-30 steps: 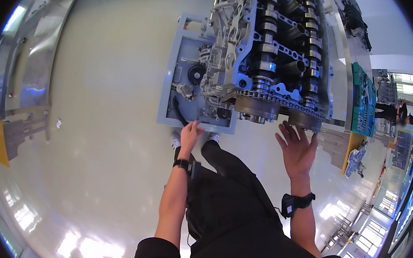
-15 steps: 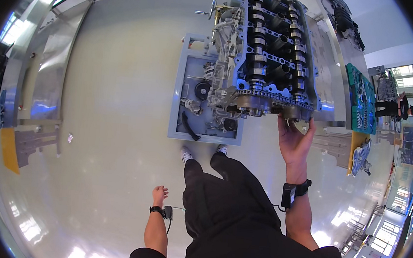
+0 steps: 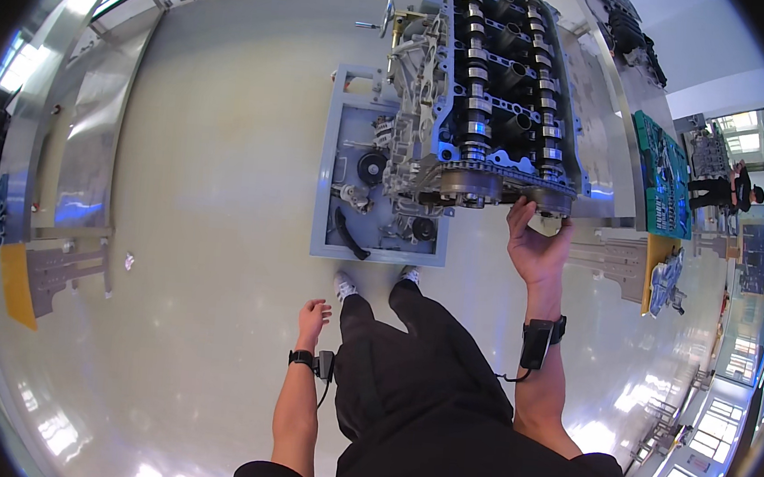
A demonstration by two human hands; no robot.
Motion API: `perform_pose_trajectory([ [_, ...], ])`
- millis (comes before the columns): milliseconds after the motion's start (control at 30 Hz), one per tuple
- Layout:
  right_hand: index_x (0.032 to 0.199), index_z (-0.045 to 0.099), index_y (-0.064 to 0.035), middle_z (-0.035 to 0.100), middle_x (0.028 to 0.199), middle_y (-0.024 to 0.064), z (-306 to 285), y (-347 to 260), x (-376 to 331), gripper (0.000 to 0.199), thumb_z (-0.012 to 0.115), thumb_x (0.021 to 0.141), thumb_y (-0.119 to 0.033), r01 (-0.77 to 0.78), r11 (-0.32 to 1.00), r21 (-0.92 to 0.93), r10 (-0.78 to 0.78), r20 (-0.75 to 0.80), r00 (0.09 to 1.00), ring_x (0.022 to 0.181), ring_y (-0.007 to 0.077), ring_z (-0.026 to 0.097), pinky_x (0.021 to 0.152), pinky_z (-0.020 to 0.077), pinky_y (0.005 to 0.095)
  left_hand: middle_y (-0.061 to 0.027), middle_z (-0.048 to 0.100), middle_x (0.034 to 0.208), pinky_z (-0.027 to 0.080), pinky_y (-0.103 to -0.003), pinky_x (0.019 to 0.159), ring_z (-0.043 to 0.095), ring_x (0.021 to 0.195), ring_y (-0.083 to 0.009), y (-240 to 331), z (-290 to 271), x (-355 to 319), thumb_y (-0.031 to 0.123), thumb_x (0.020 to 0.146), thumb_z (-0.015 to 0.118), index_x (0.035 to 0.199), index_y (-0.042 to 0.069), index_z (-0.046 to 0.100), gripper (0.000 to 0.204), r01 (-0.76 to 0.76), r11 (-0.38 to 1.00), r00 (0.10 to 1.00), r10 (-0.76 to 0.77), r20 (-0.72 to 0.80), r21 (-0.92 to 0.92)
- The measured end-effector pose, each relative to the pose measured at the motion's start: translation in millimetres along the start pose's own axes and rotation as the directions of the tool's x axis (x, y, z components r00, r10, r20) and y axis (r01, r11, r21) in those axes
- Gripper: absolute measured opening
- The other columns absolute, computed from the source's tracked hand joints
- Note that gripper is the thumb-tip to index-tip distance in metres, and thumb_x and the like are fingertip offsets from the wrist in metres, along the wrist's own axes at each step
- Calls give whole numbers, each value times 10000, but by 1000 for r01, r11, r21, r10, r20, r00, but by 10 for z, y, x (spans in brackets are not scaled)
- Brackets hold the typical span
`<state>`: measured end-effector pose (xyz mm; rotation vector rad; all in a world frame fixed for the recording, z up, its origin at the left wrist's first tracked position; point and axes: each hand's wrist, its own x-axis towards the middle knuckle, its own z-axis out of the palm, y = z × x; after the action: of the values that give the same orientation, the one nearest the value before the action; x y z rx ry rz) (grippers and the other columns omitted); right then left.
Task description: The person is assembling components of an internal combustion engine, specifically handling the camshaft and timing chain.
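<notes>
An engine (image 3: 416,105) with its top uncovered stands in front of me, two camshafts (image 3: 478,76) running along it side by side. At its near end a timing chain (image 3: 510,172) loops over the left camshaft sprocket (image 3: 468,186) and the right camshaft sprocket (image 3: 552,202). My right hand (image 3: 537,250) reaches up from below, palm up, with fingers and thumb gripping the lower edge of the right sprocket; the fingertips are partly hidden there. Low beside my left thigh hangs my left hand (image 3: 314,316), empty, its fingers loosely apart.
Below the engine, a grey tray (image 3: 325,188) holds a pulley (image 3: 372,168), a black curved part (image 3: 346,234) and other parts. Right of the engine, a metal bench bears a green tool case (image 3: 660,176). Another bench (image 3: 91,140) stands far left. A person (image 3: 727,191) stands at far right.
My right hand has shifted slightly left and its fingers have closed in more on the right sprocket. The left hand has risen and come nearer my leg. The view has shifted slightly.
</notes>
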<state>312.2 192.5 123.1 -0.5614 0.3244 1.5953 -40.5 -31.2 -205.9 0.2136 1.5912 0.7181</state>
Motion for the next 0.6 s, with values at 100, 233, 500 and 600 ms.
perform_pose_trajectory([
  [100,1147,439,98,542,1055,194,-5,-17,16,602,608,853,-399,-218,949,227,211,55,976,913,279,624,828,586,347,-100,675,986,528,-316,733,660,864,-188,149,67,24,134,928,461,1176,25,570,291,-28,998,999,26,36,55],
  [233,1075,492,99,551,1001,166,85,3,-30,520,580,874,-372,-272,908,319,268,59,962,870,258,619,799,584,339,-101,677,986,528,-314,735,659,867,-184,281,232,36,132,928,464,1166,22,576,286,-47,995,998,42,53,86],
  [500,1161,463,66,563,1106,209,-78,0,-57,623,557,882,-483,-150,987,65,148,30,989,1017,298,600,891,542,394,-115,680,1001,531,-317,724,668,857,-189,320,363,6,141,935,472,1156,12,583,278,-66,981,994,49,93,184],
  [600,1198,445,47,572,1128,207,-64,-6,-174,682,547,880,-547,24,968,-250,-40,-58,998,1069,312,589,913,526,420,-115,681,1001,529,-314,723,668,859,-189,343,351,-60,142,933,476,1159,12,583,281,-62,980,995,45,92,190],
])
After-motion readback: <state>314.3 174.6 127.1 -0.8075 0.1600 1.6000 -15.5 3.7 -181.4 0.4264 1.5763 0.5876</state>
